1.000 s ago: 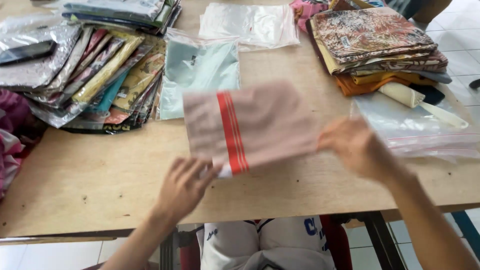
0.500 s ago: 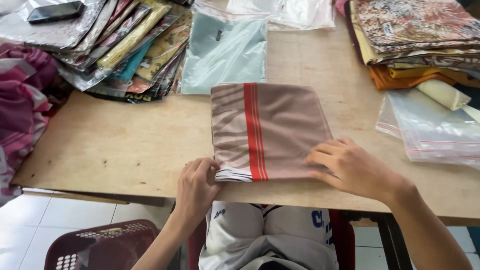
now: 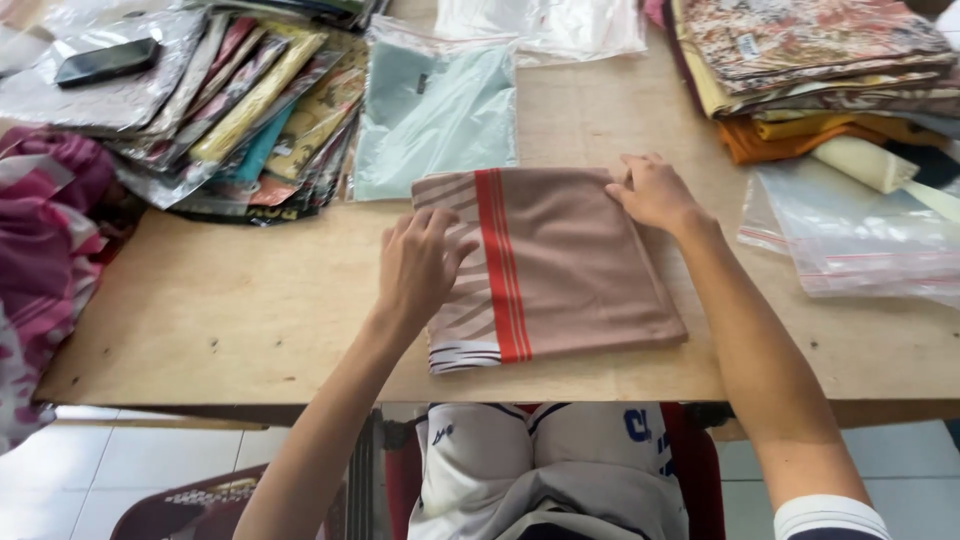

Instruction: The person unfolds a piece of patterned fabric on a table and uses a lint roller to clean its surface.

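Note:
A folded brown cloth [image 3: 570,265] with red stripes lies flat on the wooden table [image 3: 220,300] in front of me. My left hand [image 3: 420,262] rests palm down on its left part, fingers spread. At the cloth's far right corner my right hand [image 3: 652,192] presses down with curled fingers. Neither hand lifts the cloth.
A pale green bagged cloth [image 3: 435,115] lies just beyond. Fanned bagged fabrics [image 3: 250,110] and a dark phone [image 3: 105,62] are at the far left. Stacked patterned fabrics [image 3: 810,60] and clear plastic bags [image 3: 860,235] are at the right. Pink cloth [image 3: 45,240] hangs off the left edge.
The cloth, held up a second ago, now lies flat. My hands slid from its near edge: the left onto its left part, the right up to the far right corner.

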